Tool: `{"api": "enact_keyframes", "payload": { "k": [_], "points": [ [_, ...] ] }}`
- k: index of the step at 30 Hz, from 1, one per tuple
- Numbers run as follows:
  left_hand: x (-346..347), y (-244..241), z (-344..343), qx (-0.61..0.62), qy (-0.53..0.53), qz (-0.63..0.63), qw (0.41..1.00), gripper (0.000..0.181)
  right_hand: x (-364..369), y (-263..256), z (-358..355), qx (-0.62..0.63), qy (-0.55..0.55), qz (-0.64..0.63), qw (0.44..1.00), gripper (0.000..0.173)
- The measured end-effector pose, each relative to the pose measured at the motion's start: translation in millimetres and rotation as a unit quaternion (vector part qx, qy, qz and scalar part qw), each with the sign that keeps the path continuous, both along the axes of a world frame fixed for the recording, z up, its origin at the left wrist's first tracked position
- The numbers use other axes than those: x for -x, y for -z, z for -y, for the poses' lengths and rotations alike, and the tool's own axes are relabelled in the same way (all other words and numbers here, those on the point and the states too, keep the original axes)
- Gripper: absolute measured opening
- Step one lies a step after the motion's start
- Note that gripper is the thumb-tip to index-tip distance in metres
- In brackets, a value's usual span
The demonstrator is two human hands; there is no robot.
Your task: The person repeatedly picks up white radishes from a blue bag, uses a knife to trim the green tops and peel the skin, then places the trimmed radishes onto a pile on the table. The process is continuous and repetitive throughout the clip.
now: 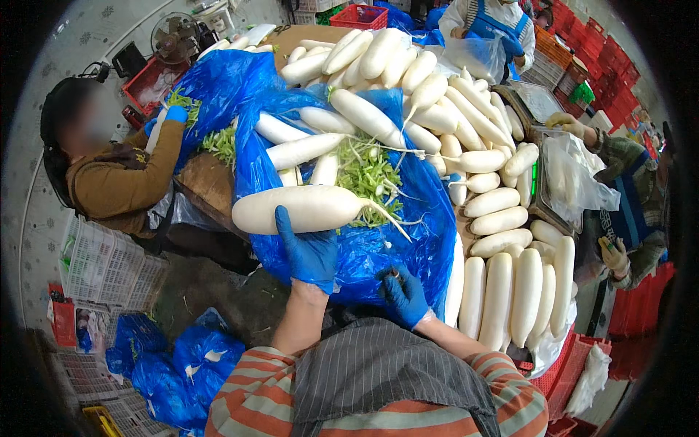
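My left hand point(312, 255), in a blue glove, holds a large white daikon radish point(300, 207) from below. The radish lies crosswise, its thin forked root tip pointing right. My right hand point(405, 299), also gloved in blue, is curled around a small object point(394, 272) that its fingers mostly hide; its kind cannot be told. Both hands are over the near side of an opened blue plastic bag point(355, 276). Inside the bag, beyond the held radish, are several daikons point(306, 151) and cut green leaf stalks point(374, 175).
Daikons are heaped point(382, 54) at the back and laid in rows point(499, 295) on the right. A scale point(538, 180) stands at the right edge. Co-workers are left point(120, 175), right point(628, 191) and at the back. Blue bags point(175, 371) and white crates point(104, 267) are lower left.
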State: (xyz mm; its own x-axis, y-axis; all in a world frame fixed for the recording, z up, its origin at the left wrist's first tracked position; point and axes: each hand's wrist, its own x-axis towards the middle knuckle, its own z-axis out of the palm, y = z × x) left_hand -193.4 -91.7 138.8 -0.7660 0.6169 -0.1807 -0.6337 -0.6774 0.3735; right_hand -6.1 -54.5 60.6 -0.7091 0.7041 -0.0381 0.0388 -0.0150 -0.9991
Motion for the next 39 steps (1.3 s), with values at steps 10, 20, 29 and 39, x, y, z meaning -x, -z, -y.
{"api": "enact_keyframes", "payload": {
  "k": [10, 20, 29, 39],
  "points": [
    [-9.4, 4.5, -2.5, -0.005, 0.026, 0.048, 0.998, 0.055, 25.6, -30.7, -4.9, -0.179, 0.043, 0.019, 0.983, 0.014],
    [-10.5, 26.3, 0.1, 0.12, 0.107, -0.028, 0.987, 0.054, 35.8, -80.3, -54.6, -0.189, 0.005, -0.107, 0.976, 0.061],
    [-3.6, -3.0, -9.3, 0.026, 0.175, -0.096, 0.979, 0.064, -24.8, -41.4, -19.4, 0.397, -0.127, -0.141, 0.898, 0.038],
    [-0.1, -4.2, -24.6, 0.056, 0.178, -0.11, 0.976, 0.055, -19.3, -54.8, -6.0, 0.152, -0.014, -0.1, 0.983, 0.084]
  ]
}}
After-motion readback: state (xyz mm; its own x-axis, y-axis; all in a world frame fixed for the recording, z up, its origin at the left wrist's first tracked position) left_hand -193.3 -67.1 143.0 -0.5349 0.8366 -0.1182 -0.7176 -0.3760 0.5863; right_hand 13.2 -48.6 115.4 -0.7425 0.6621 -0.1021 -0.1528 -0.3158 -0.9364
